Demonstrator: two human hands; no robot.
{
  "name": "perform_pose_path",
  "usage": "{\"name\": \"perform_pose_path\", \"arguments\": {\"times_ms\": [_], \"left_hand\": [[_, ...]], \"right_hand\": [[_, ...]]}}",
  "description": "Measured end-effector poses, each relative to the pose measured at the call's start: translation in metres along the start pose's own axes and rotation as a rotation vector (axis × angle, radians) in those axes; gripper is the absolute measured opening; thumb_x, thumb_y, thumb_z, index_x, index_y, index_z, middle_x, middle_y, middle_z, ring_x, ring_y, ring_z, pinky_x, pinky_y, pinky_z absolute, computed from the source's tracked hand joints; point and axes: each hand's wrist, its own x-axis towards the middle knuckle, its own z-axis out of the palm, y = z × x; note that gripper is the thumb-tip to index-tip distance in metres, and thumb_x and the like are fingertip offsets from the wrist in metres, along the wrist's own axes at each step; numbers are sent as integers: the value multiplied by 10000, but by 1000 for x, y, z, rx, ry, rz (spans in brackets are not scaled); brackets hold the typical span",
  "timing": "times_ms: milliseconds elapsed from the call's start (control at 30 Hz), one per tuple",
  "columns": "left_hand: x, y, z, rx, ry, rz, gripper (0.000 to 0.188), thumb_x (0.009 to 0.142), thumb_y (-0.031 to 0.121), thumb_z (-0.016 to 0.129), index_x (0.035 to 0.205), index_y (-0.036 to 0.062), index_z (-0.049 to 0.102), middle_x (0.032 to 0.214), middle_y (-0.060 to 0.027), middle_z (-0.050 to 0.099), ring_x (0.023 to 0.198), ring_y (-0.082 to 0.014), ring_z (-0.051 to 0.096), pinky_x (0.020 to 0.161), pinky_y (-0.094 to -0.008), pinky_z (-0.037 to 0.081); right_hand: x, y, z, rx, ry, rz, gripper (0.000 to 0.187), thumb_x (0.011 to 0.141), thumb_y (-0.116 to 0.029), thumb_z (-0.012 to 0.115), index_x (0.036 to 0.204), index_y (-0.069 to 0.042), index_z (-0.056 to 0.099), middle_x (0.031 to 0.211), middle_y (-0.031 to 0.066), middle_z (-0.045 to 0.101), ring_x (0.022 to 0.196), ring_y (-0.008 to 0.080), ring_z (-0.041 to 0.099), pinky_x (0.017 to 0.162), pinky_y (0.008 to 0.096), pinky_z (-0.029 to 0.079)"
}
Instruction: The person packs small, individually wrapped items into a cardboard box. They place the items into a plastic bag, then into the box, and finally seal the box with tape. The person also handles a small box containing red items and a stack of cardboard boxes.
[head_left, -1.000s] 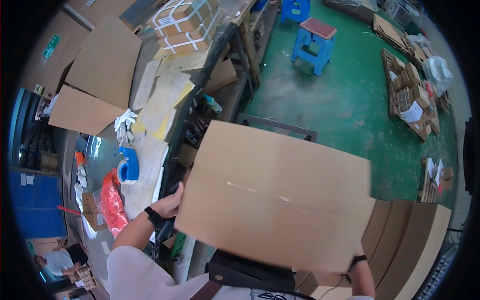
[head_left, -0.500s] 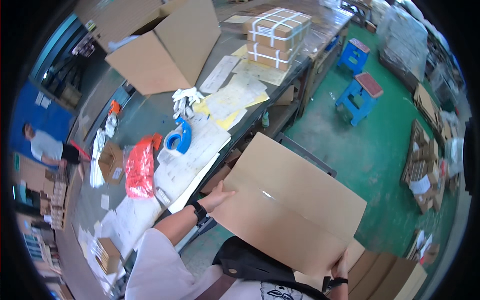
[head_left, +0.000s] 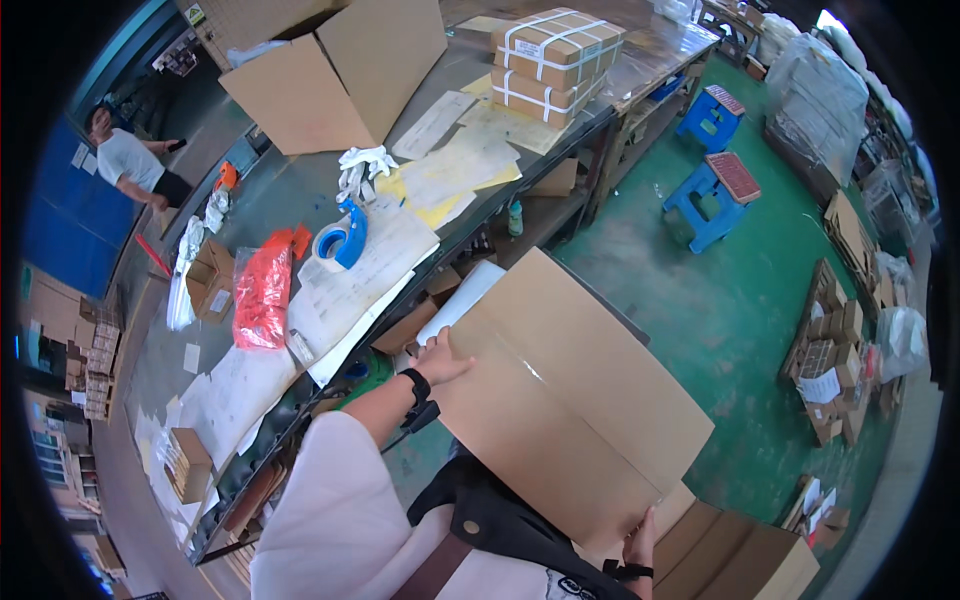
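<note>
While the flat carton point(head_left: 570, 400) hangs over the floor just off the counter point(head_left: 300, 200), left hand point(head_left: 438, 362) and right hand point(head_left: 640, 535) clamp opposite edges, where this light, stiff, bendy sheet looks easiest held.

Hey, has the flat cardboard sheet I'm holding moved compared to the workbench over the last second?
Yes. The flat cardboard sheet has swung from level to tilted, its upper corner now near the workbench edge, gripped by the left hand and right hand.

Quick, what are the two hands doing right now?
Left hand: gripping the left edge of the flat cardboard box.
Right hand: gripping the box's lower right edge.
</note>
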Motion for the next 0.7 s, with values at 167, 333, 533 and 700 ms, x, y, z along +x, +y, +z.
{"name": "perform_pose_path", "arguments": {"times_ms": [167, 333, 533, 700], "left_hand": [[4, -13, 2, 30, 41, 33, 1048, 690, 500, 695, 1487, 157, 108, 1462, -204, 278, 1347, -396, 283, 1031, -563, 274], [19, -57, 20, -84, 142, 157, 989, 706, 414, 716, 1474, 141, 156, 1449, -193, 301, 1334, -393, 298, 1023, -582, 284], [-82, -93, -23, -213, 456, 609, 284, 828, 235, 624, 1048, 55, 621, 1082, -154, 603, 1027, -333, 570, 872, -386, 478], [-128, -205, -107, 19, 1052, 264, 242, 730, 182, 709, 923, 93, 593, 908, -93, 572, 863, -303, 556, 730, -419, 419]], "right_hand": [[15, -12, 10, -134, 141, -26, 527, 941, -445, 479, 1223, 0, 512, 1194, 112, 576, 1126, 233, 543, 926, 362, 444], [7, -20, 24, -707, 111, -167, 486, 913, -320, 583, 1204, 58, 496, 1190, 151, 576, 1152, 264, 519, 954, 365, 422], [-12, -124, 157, -1205, -119, -811, 405, 927, -186, 557, 1247, 53, 493, 1195, 211, 579, 1085, 248, 566, 885, 333, 468], [-103, -96, 459, -1118, -995, -757, 210, 916, -124, 555, 1073, -15, 641, 975, 158, 668, 901, 254, 654, 765, 315, 504]]}}
